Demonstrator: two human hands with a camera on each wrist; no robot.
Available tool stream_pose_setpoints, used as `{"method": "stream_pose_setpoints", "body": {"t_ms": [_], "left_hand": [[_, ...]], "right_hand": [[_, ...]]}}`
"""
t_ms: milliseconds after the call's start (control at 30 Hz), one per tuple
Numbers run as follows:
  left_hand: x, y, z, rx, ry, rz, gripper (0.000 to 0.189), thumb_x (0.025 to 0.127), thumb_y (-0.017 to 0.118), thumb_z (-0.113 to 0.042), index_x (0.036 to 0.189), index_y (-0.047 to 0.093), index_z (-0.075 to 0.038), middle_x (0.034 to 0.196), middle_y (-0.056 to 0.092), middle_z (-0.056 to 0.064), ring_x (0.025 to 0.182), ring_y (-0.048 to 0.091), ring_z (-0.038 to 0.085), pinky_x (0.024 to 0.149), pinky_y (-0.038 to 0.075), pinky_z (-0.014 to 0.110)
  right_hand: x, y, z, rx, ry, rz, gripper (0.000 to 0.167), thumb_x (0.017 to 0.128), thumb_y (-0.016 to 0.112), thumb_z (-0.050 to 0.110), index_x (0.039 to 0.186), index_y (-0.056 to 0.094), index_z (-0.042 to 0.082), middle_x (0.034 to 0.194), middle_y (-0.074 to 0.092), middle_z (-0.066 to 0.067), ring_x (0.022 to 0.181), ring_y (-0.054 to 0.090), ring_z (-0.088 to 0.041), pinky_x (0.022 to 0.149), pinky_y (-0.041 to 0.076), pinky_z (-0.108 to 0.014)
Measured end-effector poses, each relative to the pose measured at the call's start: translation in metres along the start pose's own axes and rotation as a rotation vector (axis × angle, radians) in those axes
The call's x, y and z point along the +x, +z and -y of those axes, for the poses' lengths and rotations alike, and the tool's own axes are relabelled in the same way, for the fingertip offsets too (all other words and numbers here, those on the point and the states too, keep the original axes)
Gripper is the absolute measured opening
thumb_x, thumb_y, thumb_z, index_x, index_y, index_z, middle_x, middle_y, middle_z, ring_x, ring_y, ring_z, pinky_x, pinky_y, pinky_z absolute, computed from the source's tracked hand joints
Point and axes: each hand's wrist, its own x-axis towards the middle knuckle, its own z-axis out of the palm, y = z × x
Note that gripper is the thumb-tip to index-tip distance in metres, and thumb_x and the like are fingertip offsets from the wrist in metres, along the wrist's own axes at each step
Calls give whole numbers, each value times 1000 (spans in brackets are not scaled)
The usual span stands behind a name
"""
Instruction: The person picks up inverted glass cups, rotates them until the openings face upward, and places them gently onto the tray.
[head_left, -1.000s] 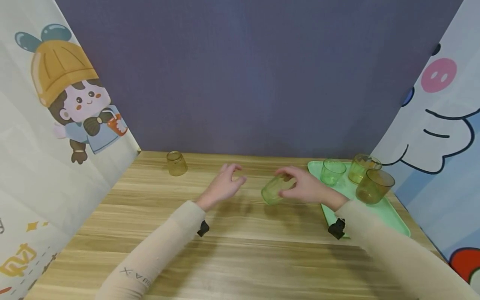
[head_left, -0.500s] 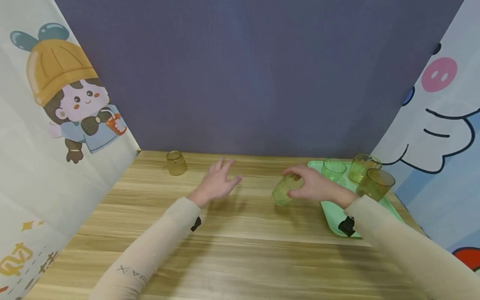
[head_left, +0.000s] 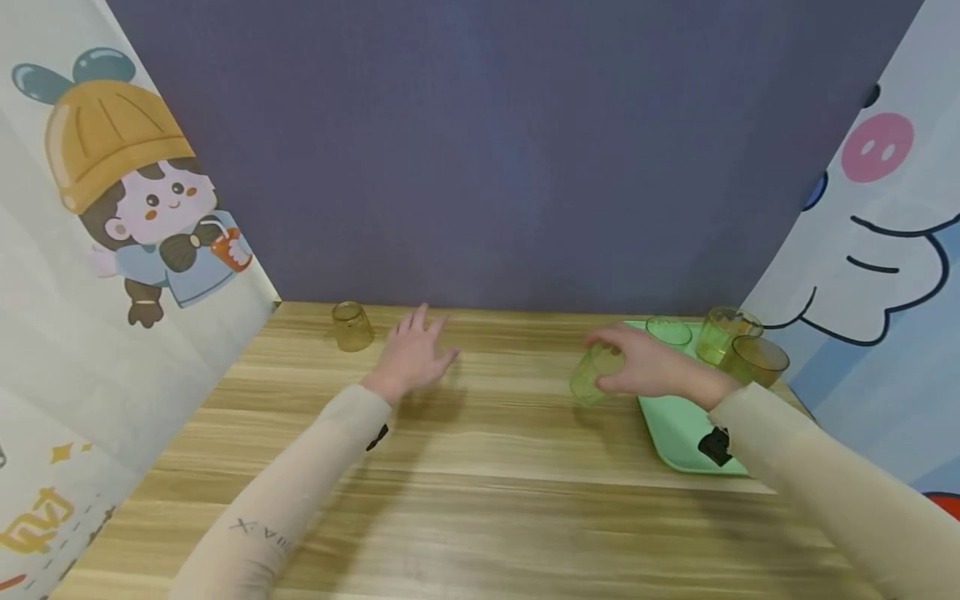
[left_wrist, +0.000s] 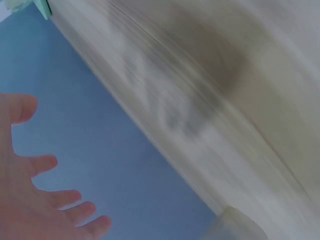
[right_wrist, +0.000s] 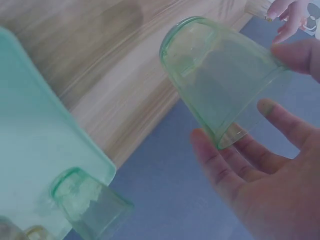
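Note:
In the head view my right hand (head_left: 651, 362) grips a pale green glass cup (head_left: 589, 382) by its rim end, thumb on one side and fingers on the other. The cup is tilted above the table, left of the green tray (head_left: 686, 442). Its clear wall and round base (right_wrist: 200, 65) show well in the right wrist view. My left hand (head_left: 408, 360) holds nothing; its fingers are spread over the table. An amber glass cup (head_left: 352, 328) stands base up near the back edge, left of that hand. The left wrist view catches the same amber cup (left_wrist: 237, 227) at its bottom.
On the tray stand a green cup (head_left: 669, 331), a yellowish cup (head_left: 722, 335) and a larger brown cup (head_left: 756, 362), partly behind the right forearm. A dark blue wall (head_left: 487, 150) rises behind the wooden table (head_left: 487, 500), with printed curtains at both sides.
Still gripping the green cup, my right hand has moved right toward the tray. My left hand has moved left toward the amber cup, its fingers spreading.

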Motion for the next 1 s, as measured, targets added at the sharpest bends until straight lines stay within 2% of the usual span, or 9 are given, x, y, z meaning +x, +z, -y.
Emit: {"method": "stream_pose_setpoints", "body": {"t_ms": [233,533,767,1000], "left_hand": [[5,-4,15,53,-20,13,72,104,45,-53,160,29,-11,164,15,27,150,18,47,120,15,61],[10,-7,41,109,-66,13,68,104,48,-49,157,36,-9,159,25,28,146,24,48,117,21,63],[8,-15,54,216,-82,40,66,105,48,-47,155,36,-7,155,31,29,143,28,48,115,25,64],[8,-20,65,200,-108,25,63,105,49,-43,153,37,-5,152,33,30,141,30,49,113,27,65]], "right_hand": [[-5,-9,-7,-29,20,2,54,88,72,23,137,60,6,136,57,-18,119,56,-40,92,49,-57],[-13,-17,-13,-54,31,25,56,86,73,22,136,59,2,135,57,-20,119,56,-41,90,49,-57],[-17,-19,-23,-92,52,47,56,85,72,24,135,60,2,133,58,-23,120,55,-43,91,49,-58],[-23,-23,-29,-102,84,87,54,83,74,25,131,61,3,128,58,-23,115,57,-41,87,49,-56]]}}
